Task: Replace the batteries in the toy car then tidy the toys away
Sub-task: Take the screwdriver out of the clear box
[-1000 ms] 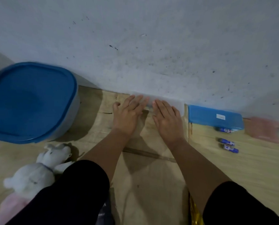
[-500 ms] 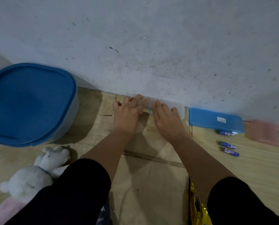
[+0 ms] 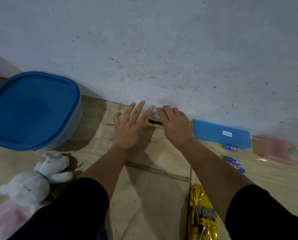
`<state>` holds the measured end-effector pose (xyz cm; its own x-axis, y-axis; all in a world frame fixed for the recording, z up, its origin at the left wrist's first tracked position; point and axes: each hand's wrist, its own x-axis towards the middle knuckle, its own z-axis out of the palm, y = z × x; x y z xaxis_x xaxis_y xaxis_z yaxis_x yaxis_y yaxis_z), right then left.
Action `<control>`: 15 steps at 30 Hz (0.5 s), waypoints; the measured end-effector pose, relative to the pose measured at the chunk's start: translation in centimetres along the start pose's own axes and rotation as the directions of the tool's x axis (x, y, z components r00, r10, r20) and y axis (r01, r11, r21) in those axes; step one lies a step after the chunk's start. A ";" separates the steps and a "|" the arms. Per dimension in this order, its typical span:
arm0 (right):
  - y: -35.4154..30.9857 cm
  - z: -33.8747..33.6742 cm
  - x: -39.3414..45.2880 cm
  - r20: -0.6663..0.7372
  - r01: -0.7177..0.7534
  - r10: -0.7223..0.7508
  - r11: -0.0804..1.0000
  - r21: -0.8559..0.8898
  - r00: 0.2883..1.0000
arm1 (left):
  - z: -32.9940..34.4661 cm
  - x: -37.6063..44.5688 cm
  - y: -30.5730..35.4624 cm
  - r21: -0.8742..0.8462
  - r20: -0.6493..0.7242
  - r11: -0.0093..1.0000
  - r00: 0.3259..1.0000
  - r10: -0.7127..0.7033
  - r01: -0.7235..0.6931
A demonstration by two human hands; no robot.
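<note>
A yellow and black toy (image 3: 154,122) shows between my hands at the foot of the wall, partly hidden, under a pale clear box (image 3: 154,114). My right hand (image 3: 176,126) lies palm down with its fingers curled over that box. My left hand (image 3: 129,128) is raised beside it, fingers spread, holding nothing. Three blue batteries (image 3: 233,159) lie on the floor to the right. A shiny gold toy car (image 3: 202,213) sits by my right arm.
A big tub with a blue lid (image 3: 33,110) stands at the left. A white plush (image 3: 33,182) and a pink plush (image 3: 4,217) lie near my left knee. A flat blue box (image 3: 221,134) and a blurred pink thing (image 3: 274,149) rest against the wall. Cardboard (image 3: 144,196) covers the floor.
Both hands lay flat on the box at the wall. Now my left hand has lifted and spread, my right fingers have curled, and the yellow and black toy has come into sight.
</note>
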<state>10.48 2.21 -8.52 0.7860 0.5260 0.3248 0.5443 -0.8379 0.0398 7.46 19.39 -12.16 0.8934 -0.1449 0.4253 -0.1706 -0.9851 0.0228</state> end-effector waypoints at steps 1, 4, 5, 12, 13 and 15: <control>0.0 -0.1 0.1 -0.002 -0.019 0.019 1.000 0.010 1.000 | -0.3 0.3 0.1 -0.010 0.015 1.000 1.000 -0.015 0.016; 0.1 -0.2 0.5 -0.037 -0.055 0.056 0.998 0.039 0.998 | -1.1 1.1 0.4 -0.041 0.059 0.997 0.996 -0.059 0.062; 0.3 -0.2 0.6 -0.060 -0.053 0.056 0.997 0.050 0.997 | -1.3 1.3 0.5 -0.047 0.065 0.997 0.996 -0.065 0.069; -1.1 -0.3 -2.2 -0.066 -0.036 0.032 0.998 -0.049 0.997 | -1.4 2.0 0.7 -0.018 0.076 0.997 0.994 -0.077 0.079; -1.5 -0.1 -2.8 0.007 -0.041 0.041 0.999 -0.018 0.999 | -1.4 2.1 0.7 -0.006 0.084 0.997 0.994 -0.070 0.071; -1.9 0.4 -3.5 0.166 -0.094 0.090 0.995 0.019 0.982 | -1.4 2.3 0.5 0.016 0.094 0.998 0.994 -0.061 0.059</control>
<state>6.81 2.03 -10.08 0.8693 0.4655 0.1661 0.4733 -0.8809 -0.0086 8.81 18.72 -9.94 0.9372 -0.0931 0.3363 -0.1108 -0.9933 0.0339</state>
